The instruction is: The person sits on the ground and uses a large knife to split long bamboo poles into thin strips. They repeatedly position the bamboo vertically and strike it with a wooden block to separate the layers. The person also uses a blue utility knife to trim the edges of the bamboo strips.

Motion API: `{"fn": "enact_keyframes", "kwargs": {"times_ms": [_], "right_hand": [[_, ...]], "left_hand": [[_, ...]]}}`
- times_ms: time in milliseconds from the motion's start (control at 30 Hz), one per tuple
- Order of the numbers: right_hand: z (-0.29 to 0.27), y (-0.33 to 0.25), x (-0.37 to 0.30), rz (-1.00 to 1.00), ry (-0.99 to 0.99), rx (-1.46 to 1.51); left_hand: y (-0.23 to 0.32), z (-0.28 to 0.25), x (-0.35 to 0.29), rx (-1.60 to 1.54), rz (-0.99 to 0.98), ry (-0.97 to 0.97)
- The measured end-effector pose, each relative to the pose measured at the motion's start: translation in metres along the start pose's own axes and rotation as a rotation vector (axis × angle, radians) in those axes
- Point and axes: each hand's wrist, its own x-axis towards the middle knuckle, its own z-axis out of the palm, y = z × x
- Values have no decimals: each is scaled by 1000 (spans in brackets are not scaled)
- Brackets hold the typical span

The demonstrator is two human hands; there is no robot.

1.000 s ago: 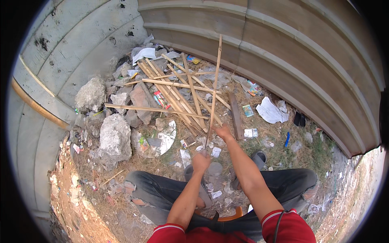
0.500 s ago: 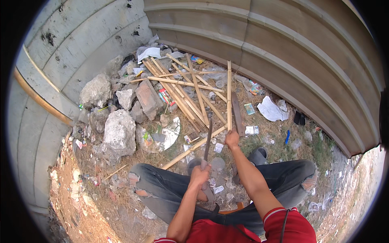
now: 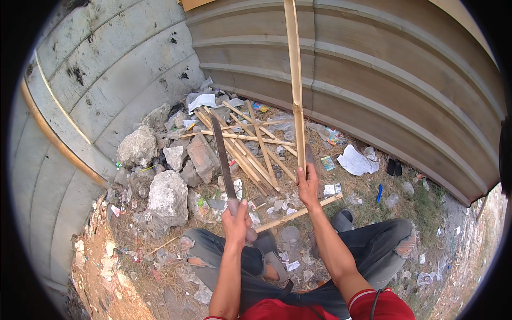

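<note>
Nearest are the person's bent knees in torn dark jeans (image 3: pixel 381 242), set apart, and between them reach the two hands. The left hand (image 3: pixel 236 223) is closed around the handle of a long knife (image 3: pixel 222 154); its blade points away from the body and leans a little to the left. The right hand (image 3: pixel 308 186) grasps the near end of a pale wooden strip (image 3: pixel 296 96). This strip is to the right of the blade and apart from it; its long axis runs away from the body, almost straight, and its far end goes out of view at the top. So the right arm is the nearer one to it.

Below the right wrist, a loose strip (image 3: pixel 290 216) lies slantwise on the littered, grassy ground (image 3: pixel 362 213). Farther, a crossed pile of strips (image 3: pixel 261 140) lies beside rough stones (image 3: pixel 168 197). Behind, a ribbed brown wall (image 3: pixel 384 80) and a grey wall (image 3: pixel 133 69) meet in a corner.
</note>
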Motion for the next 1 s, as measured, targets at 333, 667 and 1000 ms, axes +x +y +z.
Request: {"fn": "enact_keyframes", "kwargs": {"times_ms": [333, 667, 1000], "right_hand": [[-12, -119, 27, -195, -221, 401], [-18, -209, 71, -149, -399, 226], [-24, -222, 72, -103, -310, 336]], "left_hand": [[46, 20, -11, 8, 223, -103], [-20, 49, 9, 133, 327, -44], [-46, 72, 46, 3, 265, -298]]}}
